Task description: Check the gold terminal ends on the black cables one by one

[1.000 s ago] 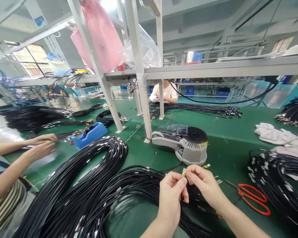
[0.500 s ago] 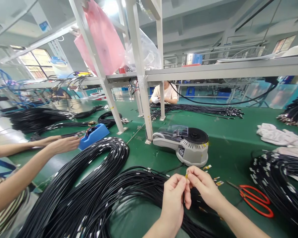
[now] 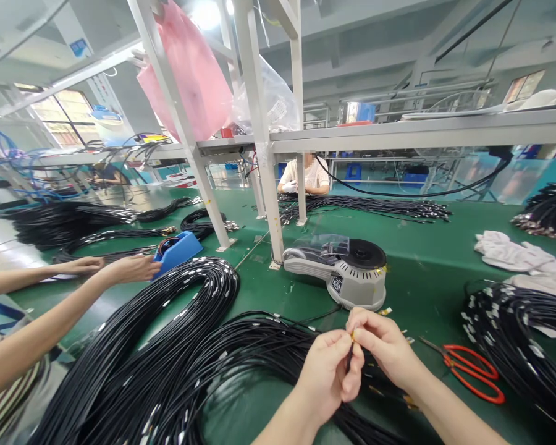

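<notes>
My left hand (image 3: 327,374) is closed around a thin black cable (image 3: 349,358), its end pointing up between the fingers. My right hand (image 3: 384,346) pinches that end, where a small bit of yellow tape (image 3: 353,337) shows; the fingertips hide most of it. Both hands meet above a large looped bundle of black cables (image 3: 264,337) with white labels. Just beyond them stands a grey round tape dispenser (image 3: 359,281), small yellow tape pieces stuck to its rim. To the right lie red-handled scissors (image 3: 475,371), tips toward my right hand.
At the left, a co-worker's hands (image 3: 130,269) reach to a blue tape holder (image 3: 178,252). Another cable coil (image 3: 505,321) and white gloves (image 3: 514,253) lie at the right. A white shelf post (image 3: 271,210) rises from the green table (image 3: 426,266). Another person (image 3: 306,176) sits across.
My fingers have closed further over the cable end, so less yellow tape shows. My left hand has shifted slightly to the right. The co-worker's near hand has moved a little toward the blue holder.
</notes>
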`<state>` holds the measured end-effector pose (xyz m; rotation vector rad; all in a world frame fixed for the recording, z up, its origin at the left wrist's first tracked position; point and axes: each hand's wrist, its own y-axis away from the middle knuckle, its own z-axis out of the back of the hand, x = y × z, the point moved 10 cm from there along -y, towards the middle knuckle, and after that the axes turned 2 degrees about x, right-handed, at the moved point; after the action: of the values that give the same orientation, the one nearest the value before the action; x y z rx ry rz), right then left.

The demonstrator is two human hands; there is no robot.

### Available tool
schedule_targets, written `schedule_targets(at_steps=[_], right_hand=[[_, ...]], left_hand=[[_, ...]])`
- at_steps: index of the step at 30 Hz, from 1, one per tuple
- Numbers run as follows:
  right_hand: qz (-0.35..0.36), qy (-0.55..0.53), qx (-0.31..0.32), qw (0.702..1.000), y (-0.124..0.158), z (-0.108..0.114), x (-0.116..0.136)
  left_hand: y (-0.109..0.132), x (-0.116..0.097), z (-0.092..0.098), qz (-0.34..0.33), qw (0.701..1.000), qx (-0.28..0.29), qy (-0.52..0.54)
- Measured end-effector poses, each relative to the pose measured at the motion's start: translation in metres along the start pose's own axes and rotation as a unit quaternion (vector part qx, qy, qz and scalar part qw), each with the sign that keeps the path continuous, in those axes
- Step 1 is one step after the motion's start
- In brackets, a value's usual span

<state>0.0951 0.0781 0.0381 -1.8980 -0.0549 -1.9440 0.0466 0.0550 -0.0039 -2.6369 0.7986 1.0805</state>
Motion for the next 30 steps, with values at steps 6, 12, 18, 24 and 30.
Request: schedule_targets(at_steps=[6,12,18,24,30], right_hand=[[0.020,0.117,-0.085,0.989,0.001,0.019,0.016],[0.005,0.125,-0.080,0.989,-0.001,0.023,0.007],[-0.014,0.017,-0.036,0.999,-0.006,0.021,-0.007],[-0.047,-0.026,-0.151,0.987,-0.004,0.065,-0.020],[-0.063,-0.005,-0.153,0.986,0.002,0.063,-0.012]], left_hand=[[0.013,-0.038,0.013,-0.135,0.942,-0.135,-0.276],[0.009,-0.036,0.020,-0.094,0.954,-0.136,-0.248],[0.003,-0.023,0.022,-0.041,0.985,-0.107,-0.128],[0.002,-0.022,0.024,-0.040,0.987,-0.104,-0.116],[0.002,-0.015,0.021,-0.029,0.993,-0.079,-0.080]])
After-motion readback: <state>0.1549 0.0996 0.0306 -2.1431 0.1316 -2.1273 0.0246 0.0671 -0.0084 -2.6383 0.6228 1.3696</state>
